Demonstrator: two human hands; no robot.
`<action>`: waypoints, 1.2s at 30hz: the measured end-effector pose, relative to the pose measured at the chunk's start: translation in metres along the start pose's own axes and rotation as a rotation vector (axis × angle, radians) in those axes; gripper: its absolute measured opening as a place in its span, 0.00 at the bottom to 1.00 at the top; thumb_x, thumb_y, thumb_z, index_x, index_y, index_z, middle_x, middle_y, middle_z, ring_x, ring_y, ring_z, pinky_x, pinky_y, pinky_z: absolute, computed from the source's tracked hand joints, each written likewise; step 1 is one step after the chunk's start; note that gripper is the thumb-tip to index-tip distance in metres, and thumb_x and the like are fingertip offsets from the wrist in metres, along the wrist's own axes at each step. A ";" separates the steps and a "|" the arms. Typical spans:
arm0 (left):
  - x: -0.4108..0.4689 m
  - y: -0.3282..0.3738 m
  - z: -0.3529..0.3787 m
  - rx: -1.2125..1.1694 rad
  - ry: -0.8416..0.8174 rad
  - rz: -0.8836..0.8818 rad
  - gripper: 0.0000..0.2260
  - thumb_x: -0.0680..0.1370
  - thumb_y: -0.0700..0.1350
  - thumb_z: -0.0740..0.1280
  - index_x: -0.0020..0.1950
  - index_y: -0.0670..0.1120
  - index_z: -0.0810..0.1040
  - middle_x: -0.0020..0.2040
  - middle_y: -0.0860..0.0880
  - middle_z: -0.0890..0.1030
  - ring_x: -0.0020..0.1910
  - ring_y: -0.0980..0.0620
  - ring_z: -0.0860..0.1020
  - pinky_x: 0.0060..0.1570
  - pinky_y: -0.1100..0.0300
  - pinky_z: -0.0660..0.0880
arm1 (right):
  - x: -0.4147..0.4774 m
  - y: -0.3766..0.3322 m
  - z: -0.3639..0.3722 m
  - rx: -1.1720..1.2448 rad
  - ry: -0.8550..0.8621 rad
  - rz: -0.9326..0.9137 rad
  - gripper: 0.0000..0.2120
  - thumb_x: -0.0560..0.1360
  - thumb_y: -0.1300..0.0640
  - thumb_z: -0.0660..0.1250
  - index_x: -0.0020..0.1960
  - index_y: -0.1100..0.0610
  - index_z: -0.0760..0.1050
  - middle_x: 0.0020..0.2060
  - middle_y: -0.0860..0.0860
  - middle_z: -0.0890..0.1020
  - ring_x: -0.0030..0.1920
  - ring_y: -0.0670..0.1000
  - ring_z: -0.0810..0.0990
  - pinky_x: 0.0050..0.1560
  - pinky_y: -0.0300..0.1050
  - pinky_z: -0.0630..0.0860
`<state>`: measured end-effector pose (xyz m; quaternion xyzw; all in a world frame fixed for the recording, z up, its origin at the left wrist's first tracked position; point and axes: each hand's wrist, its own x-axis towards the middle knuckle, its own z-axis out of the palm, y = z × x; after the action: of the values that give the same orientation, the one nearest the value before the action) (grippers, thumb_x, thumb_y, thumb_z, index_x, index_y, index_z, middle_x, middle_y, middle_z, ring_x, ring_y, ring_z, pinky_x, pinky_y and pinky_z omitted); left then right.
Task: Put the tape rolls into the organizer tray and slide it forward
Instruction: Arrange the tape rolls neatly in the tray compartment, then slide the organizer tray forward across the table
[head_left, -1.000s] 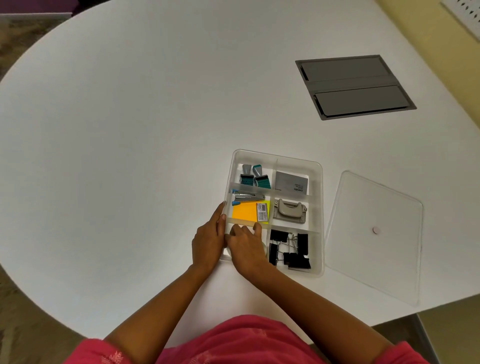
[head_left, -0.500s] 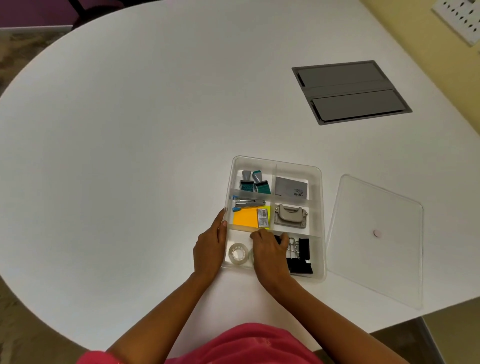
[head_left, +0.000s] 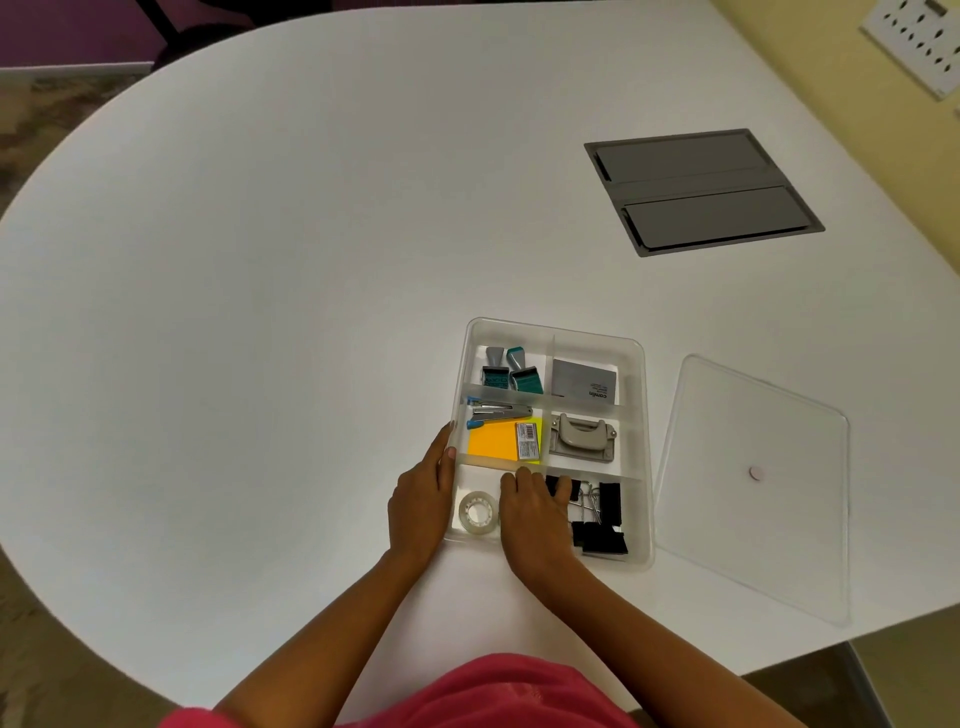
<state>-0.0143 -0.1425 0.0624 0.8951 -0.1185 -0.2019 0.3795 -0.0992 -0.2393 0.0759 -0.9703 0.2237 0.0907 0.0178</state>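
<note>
A clear plastic organizer tray (head_left: 641, 395) with several compartments sits on the white table near me. One clear tape roll (head_left: 477, 513) lies flat in its near-left compartment. My left hand (head_left: 420, 499) rests flat against the tray's left outer wall, fingers pointing away from me. My right hand (head_left: 535, 514) lies palm down over the near edge and the divider between the near compartments, just right of the tape roll, covering part of the black binder clips (head_left: 602, 519). Whether anything is under that palm is hidden.
The tray also holds stamps (head_left: 511, 370), a grey box (head_left: 586, 382), a stapler (head_left: 496, 413), orange sticky notes (head_left: 493, 440) and a hole punch (head_left: 582, 436). A clear lid (head_left: 753, 483) lies to the right. A grey cable hatch (head_left: 701, 192) is set into the table farther right.
My right hand moved right off the near-left compartment, uncovering the tape roll lying there. The left hand stayed on the tray's left wall. The camera tilted a little.
</note>
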 end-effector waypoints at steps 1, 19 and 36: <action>0.000 0.000 0.000 -0.003 0.000 0.003 0.20 0.80 0.55 0.51 0.73 0.58 0.60 0.54 0.47 0.83 0.50 0.49 0.81 0.52 0.51 0.77 | 0.000 -0.002 -0.001 0.017 0.014 0.005 0.27 0.46 0.63 0.81 0.44 0.59 0.79 0.38 0.56 0.80 0.39 0.55 0.81 0.50 0.62 0.75; 0.003 -0.004 -0.002 0.014 -0.026 0.011 0.20 0.81 0.55 0.51 0.73 0.58 0.60 0.54 0.47 0.83 0.49 0.49 0.81 0.51 0.51 0.78 | 0.001 -0.001 -0.007 0.138 0.179 -0.083 0.26 0.54 0.64 0.78 0.51 0.55 0.78 0.42 0.53 0.81 0.44 0.54 0.80 0.47 0.54 0.74; -0.022 -0.019 -0.023 -0.196 -0.095 -0.113 0.06 0.76 0.49 0.65 0.50 0.49 0.78 0.42 0.51 0.79 0.41 0.48 0.78 0.39 0.61 0.73 | -0.071 0.142 0.017 0.481 0.362 0.496 0.12 0.69 0.76 0.64 0.50 0.67 0.74 0.44 0.63 0.77 0.44 0.61 0.75 0.40 0.48 0.71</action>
<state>-0.0220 -0.1072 0.0693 0.8483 -0.0652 -0.2759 0.4472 -0.2268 -0.3357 0.0734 -0.8550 0.4660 -0.1356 0.1827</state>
